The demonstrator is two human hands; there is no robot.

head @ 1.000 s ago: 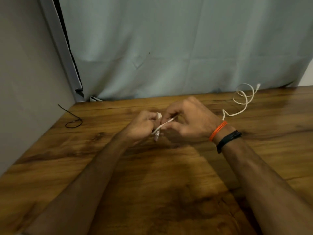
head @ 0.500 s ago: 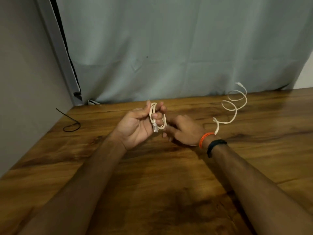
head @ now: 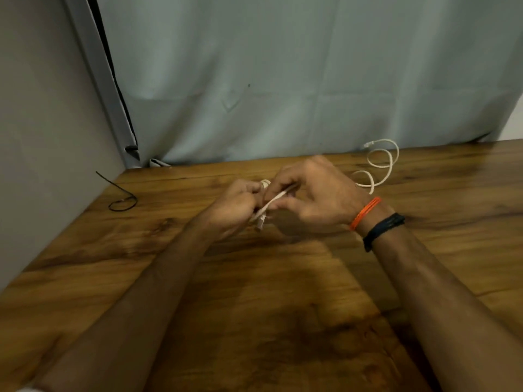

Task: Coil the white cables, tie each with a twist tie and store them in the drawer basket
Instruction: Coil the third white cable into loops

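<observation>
wooden table [head: 254, 292] runs to a grey curtain [head: 283, 80]. left hand [head: 235, 205] grips the coiled end of the white cable [head: 380, 165]; right hand [head: 317, 196] pinches a strand beside it. black twist tie [head: 121, 200] lies well left of the hands.

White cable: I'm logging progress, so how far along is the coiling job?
Early. Done: a few loops held by the left hand. In hand: the right hand feeds the white cable, its tail still loose. Left: tying with the black twist tie and storing.
</observation>
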